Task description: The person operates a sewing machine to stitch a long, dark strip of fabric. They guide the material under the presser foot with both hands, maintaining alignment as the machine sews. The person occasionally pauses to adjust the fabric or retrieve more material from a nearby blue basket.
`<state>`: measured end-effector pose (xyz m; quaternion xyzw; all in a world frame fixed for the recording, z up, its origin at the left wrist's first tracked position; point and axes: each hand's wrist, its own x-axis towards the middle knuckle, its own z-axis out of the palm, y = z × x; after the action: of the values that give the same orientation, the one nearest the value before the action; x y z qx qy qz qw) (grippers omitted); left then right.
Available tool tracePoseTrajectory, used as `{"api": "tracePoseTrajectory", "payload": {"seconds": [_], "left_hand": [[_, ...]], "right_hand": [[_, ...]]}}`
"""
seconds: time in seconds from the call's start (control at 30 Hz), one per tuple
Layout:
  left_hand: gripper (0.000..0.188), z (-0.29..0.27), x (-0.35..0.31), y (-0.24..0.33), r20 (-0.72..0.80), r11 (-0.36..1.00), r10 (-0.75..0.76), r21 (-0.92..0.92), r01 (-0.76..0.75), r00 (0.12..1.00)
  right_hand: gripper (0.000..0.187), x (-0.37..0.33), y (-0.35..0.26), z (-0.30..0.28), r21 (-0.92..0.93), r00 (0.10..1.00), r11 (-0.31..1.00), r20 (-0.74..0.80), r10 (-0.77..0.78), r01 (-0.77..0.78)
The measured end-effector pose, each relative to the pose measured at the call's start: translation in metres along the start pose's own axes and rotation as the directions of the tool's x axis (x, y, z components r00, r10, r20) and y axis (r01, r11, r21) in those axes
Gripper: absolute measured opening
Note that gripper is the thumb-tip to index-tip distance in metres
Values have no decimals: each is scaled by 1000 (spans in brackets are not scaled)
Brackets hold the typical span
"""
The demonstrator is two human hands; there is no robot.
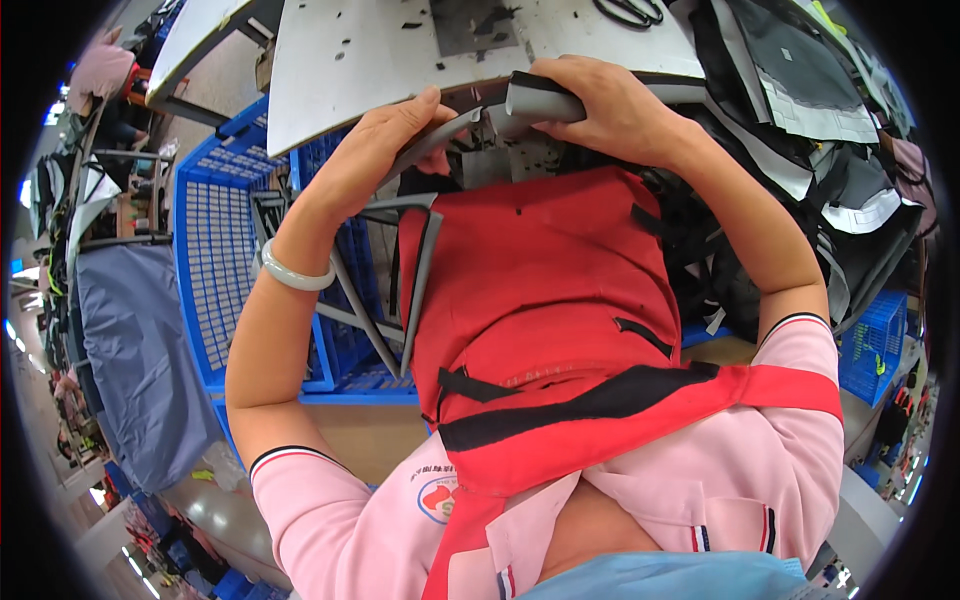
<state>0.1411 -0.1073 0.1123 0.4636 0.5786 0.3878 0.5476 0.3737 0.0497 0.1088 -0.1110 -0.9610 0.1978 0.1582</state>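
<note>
At the near edge of the white table, my left hand (400, 130) is closed round a narrow grey strip (436, 140), with the thumb lying along the top. My right hand (605, 105) grips a wider, curled grey piece (535, 104) with a black edge. The ends of the two pieces meet or nearly meet between my hands; I cannot tell whether they are joined. Fingertips of both hands are partly hidden. Below my left hand, more grey strips (424, 270) hang in bent lengths beside the red apron (540, 260) over my lap.
Dark scraps dot the white table (370, 60), and a black looped object (630, 12) lies at its far side. A blue crate (225, 250) holding grey strips stands left. Black and grey fabric pieces (790, 80) are heaped right, above another blue crate (872, 345).
</note>
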Motion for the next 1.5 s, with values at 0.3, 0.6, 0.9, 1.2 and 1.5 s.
{"api": "tracePoseTrajectory", "payload": {"seconds": [0.3, 0.6, 0.9, 1.2, 1.5], "left_hand": [[24, 0, 50, 42, -186, 669, 499, 704, -239, 846], [33, -35, 104, 38, -360, 883, 357, 430, -186, 862], [29, -51, 119, 42, -340, 901, 359, 368, -228, 869], [34, -88, 133, 27, -482, 881, 445, 384, -274, 755], [25, 26, 88, 58, -215, 949, 166, 299, -97, 963]], "right_hand": [[50, 30, 44, -22, -184, 993, 980, -106, 53, -72], [57, 68, 69, -26, -195, 978, 969, -173, 119, -152], [57, 84, 78, -36, -217, 977, 970, -206, 61, -106], [54, 87, 82, -56, -146, 903, 951, -381, 200, -272], [18, 27, -87, 82, -378, 810, 759, -40, -585, 530]]}}
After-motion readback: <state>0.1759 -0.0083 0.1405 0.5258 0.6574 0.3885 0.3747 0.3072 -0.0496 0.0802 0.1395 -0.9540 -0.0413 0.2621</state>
